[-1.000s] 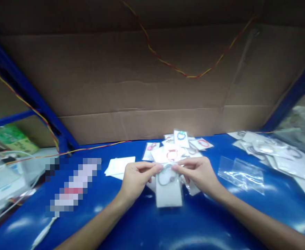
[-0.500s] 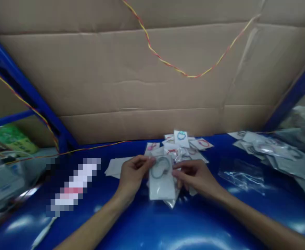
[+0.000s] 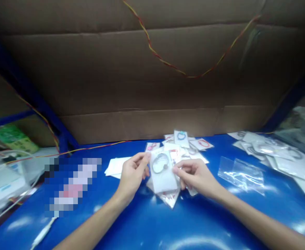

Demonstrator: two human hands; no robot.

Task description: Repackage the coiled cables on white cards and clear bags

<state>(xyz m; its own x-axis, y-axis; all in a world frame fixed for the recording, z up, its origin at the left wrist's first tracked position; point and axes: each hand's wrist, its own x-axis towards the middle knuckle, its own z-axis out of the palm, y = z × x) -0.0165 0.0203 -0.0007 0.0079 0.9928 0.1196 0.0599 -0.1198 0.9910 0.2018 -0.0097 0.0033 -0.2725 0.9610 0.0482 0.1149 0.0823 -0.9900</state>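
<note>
Between my two hands is a clear bag with a white card and a dark grey cord bracelet [image 3: 164, 178], the bracelet looped near the card's top. My left hand [image 3: 134, 172] pinches its upper left edge between thumb and fingers. On the opposite side, the thumb and bent fingers of my right hand [image 3: 195, 173] grip the right edge. Directly beneath lies another bagged card [image 3: 169, 199], partly covered. Just behind the hands is a loose pile of bagged bracelets on white cards [image 3: 181, 139], with red, pink and blue cords showing.
White cards [image 3: 115, 166] lie left of my left hand. Empty clear bags [image 3: 240, 175] rest to the right, before a large heap of bagged cards [image 3: 290, 152]. A pixelated object with a white cable [image 3: 44, 231] is at left. Cardboard [image 3: 142, 76] stands behind the blue tabletop [image 3: 152, 229].
The held bag has tilted slightly and its lower edge has risen, showing more of the bag beneath. Both hands stay nearly in place. The cardboard looks darker and the table brighter.
</note>
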